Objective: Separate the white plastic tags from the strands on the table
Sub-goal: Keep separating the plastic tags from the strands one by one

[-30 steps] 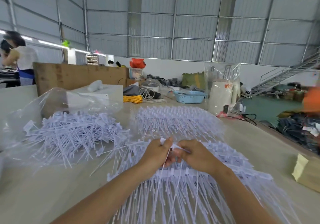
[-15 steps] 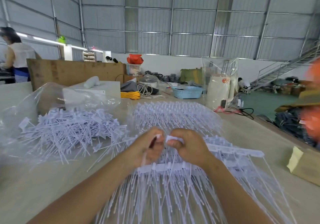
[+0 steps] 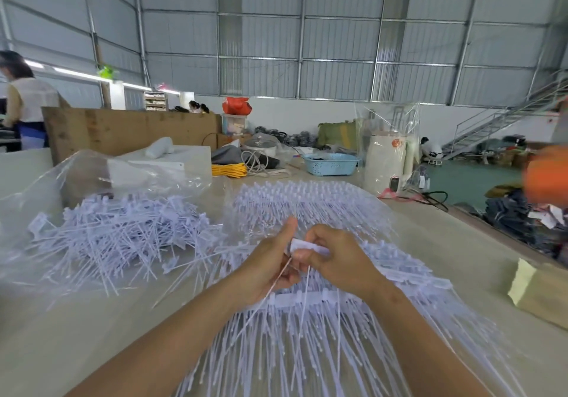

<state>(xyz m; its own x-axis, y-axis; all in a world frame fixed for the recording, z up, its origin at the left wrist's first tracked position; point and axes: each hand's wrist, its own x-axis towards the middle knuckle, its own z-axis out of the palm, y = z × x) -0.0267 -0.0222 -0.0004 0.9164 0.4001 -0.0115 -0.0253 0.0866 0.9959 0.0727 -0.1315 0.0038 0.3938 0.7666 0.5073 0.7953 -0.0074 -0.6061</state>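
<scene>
Head view is showing a long pale bench (image 3: pixel 92 335) in a big hall with grey metal walls. A loose pile of white tags (image 3: pixel 116 237) is lying on a clear plastic bag (image 3: pixel 37 187) at the middle left. More strands (image 3: pixel 307 203) are lying in rows past the hands. A blue basket (image 3: pixel 330 164), a yellow cord (image 3: pixel 229 170) and a white box (image 3: pixel 172 163) are sitting at the far end. A steel stair (image 3: pixel 504 120) is rising at the upper right. A person (image 3: pixel 26 101) is standing at the upper left.

In the middle, the left hand (image 3: pixel 267 270) is pinching a thin strand (image 3: pixel 278 277), with its thumb pointing up. The right hand (image 3: pixel 338 261) is pinching a white tag (image 3: pixel 304 246) between thumb and finger. The two hands are touching. Under them a comb of tags and strands (image 3: pixel 307 335) is spreading toward the lower edge.

Half a second ago the hands were lower and closer to the comb. Now they are sitting higher, and the tag is showing more clearly.
</scene>
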